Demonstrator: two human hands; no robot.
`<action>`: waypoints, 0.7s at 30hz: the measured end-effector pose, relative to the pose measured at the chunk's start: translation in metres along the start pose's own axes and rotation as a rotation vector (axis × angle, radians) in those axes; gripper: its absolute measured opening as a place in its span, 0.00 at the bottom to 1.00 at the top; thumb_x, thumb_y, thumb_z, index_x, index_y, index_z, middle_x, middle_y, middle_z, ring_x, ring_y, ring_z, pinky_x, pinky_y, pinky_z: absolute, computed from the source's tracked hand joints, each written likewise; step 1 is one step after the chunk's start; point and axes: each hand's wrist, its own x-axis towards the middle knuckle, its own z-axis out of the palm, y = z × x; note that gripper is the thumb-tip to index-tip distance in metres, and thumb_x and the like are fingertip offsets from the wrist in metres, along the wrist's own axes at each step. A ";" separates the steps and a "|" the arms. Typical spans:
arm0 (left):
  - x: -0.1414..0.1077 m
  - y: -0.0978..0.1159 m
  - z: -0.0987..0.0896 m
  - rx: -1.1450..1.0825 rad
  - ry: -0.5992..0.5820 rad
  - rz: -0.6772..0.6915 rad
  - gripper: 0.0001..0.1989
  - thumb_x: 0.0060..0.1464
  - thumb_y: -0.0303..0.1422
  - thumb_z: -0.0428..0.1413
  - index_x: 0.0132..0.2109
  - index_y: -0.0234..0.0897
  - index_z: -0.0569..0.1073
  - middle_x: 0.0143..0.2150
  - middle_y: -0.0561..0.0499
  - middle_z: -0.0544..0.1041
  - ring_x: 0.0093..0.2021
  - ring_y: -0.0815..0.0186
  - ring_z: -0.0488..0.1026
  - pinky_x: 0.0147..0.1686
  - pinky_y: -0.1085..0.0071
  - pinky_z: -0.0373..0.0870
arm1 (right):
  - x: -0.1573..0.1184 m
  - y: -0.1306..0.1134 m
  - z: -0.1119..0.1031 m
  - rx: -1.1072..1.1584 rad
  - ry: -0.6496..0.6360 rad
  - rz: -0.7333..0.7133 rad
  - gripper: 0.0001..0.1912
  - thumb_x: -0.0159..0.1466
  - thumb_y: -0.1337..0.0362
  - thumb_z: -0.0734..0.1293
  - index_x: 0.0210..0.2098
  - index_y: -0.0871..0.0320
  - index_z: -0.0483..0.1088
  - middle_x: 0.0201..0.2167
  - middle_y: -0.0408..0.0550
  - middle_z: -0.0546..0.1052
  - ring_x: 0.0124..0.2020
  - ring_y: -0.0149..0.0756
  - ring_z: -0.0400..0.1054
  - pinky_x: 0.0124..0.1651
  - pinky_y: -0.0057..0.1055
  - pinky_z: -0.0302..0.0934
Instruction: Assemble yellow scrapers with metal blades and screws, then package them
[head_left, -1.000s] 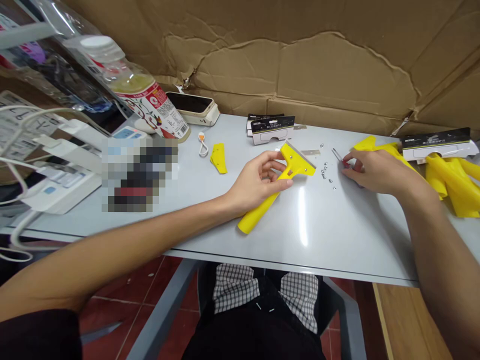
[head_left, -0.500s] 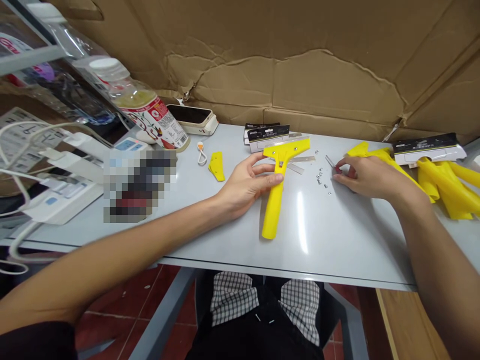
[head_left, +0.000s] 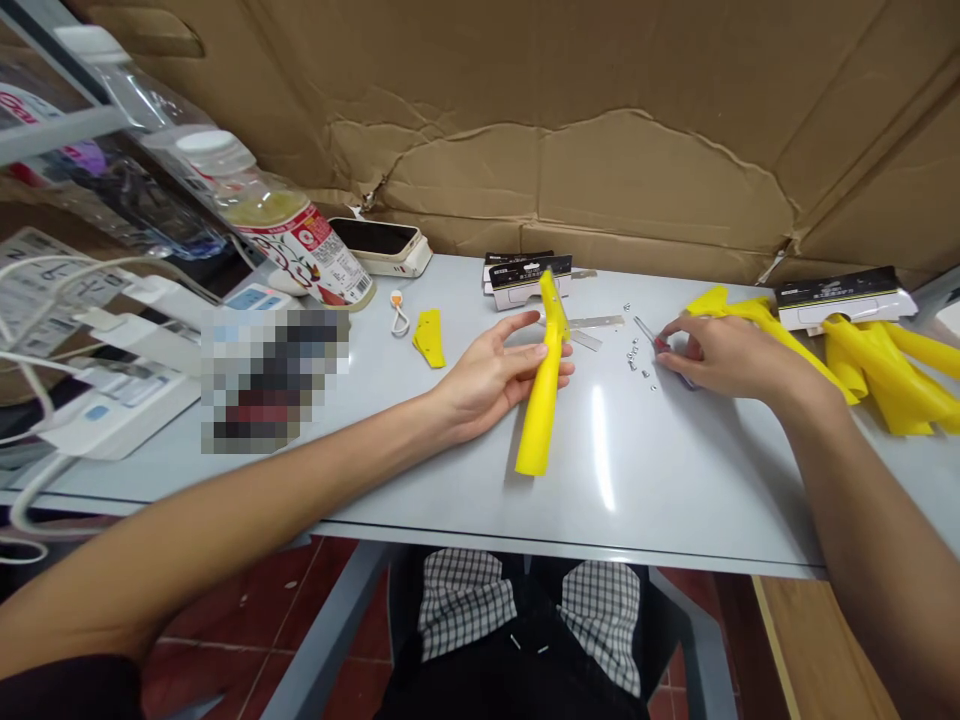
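Observation:
A yellow scraper (head_left: pixel 541 420) is gripped at its handle by my left hand (head_left: pixel 487 375), its head turned edge-on to me. My right hand (head_left: pixel 731 355) has its fingers closed around a small screwdriver (head_left: pixel 646 332); the thin metal shaft and a bit of red show, the rest is hidden. Beside its tip lie several small screws (head_left: pixel 634 360). Flat metal blades (head_left: pixel 598 323) rest on the table behind the scraper. To the left of my left hand is a loose yellow cover piece (head_left: pixel 430 338).
More yellow scraper parts (head_left: pixel 885 370) and a black-and-white package (head_left: pixel 844 298) lie at the right. Other packages (head_left: pixel 517 285) stand at the back. A bottle (head_left: pixel 300 245), a phone (head_left: pixel 379 243) and a power strip (head_left: pixel 112 410) with cables occupy the left. Cardboard (head_left: pixel 600 180) walls the table's back.
My left hand has rotated the scraper, so its broad head now appears edge-on. My right hand keeps the screwdriver near the screws, its shaft tilted slightly differently. The view has shifted a little.

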 end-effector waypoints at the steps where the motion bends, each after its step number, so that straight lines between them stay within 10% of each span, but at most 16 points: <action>1: -0.001 0.000 -0.001 0.022 -0.003 0.008 0.33 0.59 0.24 0.67 0.66 0.41 0.64 0.48 0.41 0.84 0.42 0.57 0.85 0.49 0.56 0.82 | 0.000 -0.001 0.000 0.000 -0.003 -0.001 0.22 0.69 0.45 0.64 0.54 0.49 0.75 0.34 0.47 0.83 0.37 0.47 0.75 0.37 0.41 0.60; 9: -0.004 -0.002 -0.001 0.118 0.033 0.043 0.51 0.45 0.23 0.74 0.71 0.51 0.60 0.38 0.58 0.76 0.33 0.66 0.79 0.41 0.63 0.78 | -0.001 -0.007 0.001 -0.027 0.004 0.012 0.22 0.68 0.45 0.64 0.54 0.49 0.75 0.38 0.49 0.83 0.39 0.48 0.74 0.37 0.41 0.58; 21: 0.003 -0.010 -0.007 0.260 -0.001 0.128 0.25 0.41 0.30 0.77 0.46 0.33 0.77 0.47 0.48 0.76 0.41 0.67 0.75 0.44 0.66 0.73 | -0.002 -0.007 0.001 -0.043 0.009 0.008 0.24 0.70 0.43 0.62 0.55 0.50 0.74 0.39 0.50 0.83 0.39 0.48 0.74 0.37 0.41 0.59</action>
